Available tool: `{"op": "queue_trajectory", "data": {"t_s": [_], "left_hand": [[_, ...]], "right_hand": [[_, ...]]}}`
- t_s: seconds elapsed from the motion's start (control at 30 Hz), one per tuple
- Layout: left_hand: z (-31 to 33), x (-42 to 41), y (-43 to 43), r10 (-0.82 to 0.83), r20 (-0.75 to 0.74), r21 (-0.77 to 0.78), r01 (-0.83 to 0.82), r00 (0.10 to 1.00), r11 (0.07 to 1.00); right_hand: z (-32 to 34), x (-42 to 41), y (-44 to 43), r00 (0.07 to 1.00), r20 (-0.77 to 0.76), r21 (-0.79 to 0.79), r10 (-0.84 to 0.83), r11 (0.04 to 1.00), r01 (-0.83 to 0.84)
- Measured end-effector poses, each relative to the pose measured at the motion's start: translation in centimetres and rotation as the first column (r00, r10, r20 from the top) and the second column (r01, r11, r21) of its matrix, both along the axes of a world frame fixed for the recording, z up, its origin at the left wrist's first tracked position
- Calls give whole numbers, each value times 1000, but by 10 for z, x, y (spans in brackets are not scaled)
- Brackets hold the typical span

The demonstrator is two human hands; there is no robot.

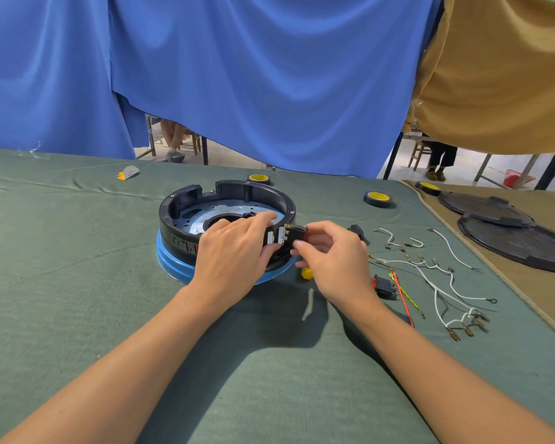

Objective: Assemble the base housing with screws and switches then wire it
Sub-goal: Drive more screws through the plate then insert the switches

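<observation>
No text can be read. A printed label (182, 243) is noted on the housing (173, 224) wall, lines too small. Print on tape roll (377, 197) is blurred.

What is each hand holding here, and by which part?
The right hand pinches a black switch by its body, against the side wall of the housing. The left hand holds that wall, fingers inside, thumb outside.
</observation>
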State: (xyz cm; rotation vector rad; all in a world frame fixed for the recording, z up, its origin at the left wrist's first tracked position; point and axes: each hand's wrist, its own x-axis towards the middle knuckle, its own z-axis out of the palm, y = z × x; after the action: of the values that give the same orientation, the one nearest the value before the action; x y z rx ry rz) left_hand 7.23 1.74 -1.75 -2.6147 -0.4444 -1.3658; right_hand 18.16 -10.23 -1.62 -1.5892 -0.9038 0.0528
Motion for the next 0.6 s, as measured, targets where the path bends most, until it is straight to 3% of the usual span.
{"op": "queue_trajectory", "data": {"t_s": [0.1, 0.3, 0.6], "left_hand": [[0, 0, 0, 25, -15, 15, -25, 1000, 1000], [-1, 0, 1, 24, -28, 50, -22, 999, 998], [-2, 1, 3, 11, -43, 54, -9, 999, 999]], "right_hand": [[1, 0, 0, 995, -96, 42, 36, 999, -32], [1, -6, 1, 999, -36, 55, 6, 998, -4], [-3, -10, 4, 917, 381, -3, -119, 992, 130]]}}
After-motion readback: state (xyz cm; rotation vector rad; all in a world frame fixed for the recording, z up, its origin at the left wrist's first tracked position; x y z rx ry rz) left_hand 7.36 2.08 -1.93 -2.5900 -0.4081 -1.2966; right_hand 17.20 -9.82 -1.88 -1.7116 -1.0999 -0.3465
